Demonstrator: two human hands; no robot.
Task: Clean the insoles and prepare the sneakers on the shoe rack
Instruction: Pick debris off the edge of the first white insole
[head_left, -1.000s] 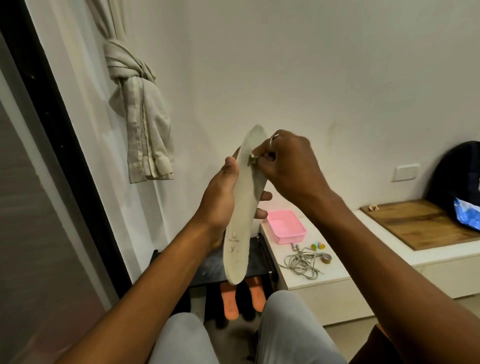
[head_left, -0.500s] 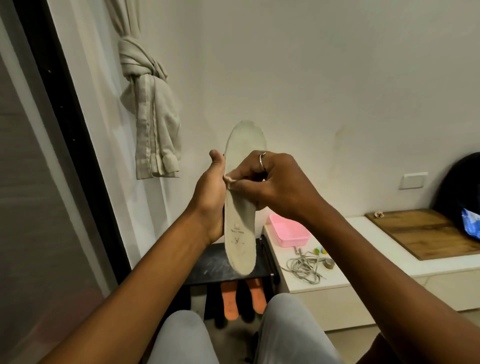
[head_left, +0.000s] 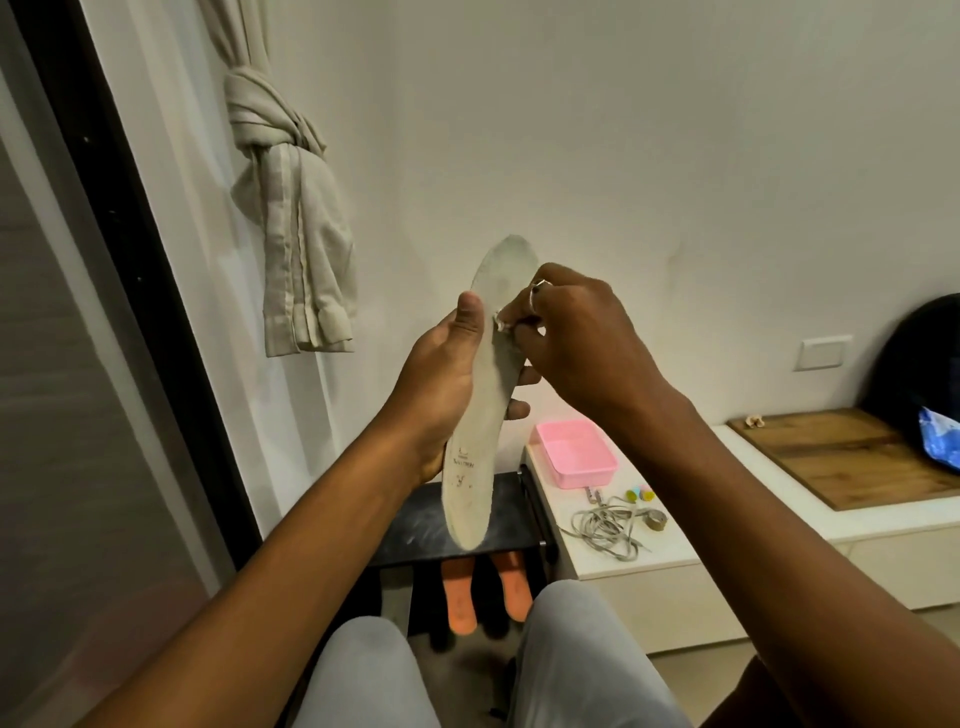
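Insole (head_left: 480, 431) upright above shoe rack (head_left: 415, 525). Left hand (head_left: 441, 384) wraps its middle, thumb on edge. Right hand (head_left: 571, 338) pinches small white wad (head_left: 501, 325) against upper part. Risk: thin insole flexing under rubbing, slipping from grip onto rack.

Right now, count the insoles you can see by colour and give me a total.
Pale grey insole, in the left hand, right hand pinching a white wad on it: 1
Orange insoles, below the black rack top: 2
Total: 3
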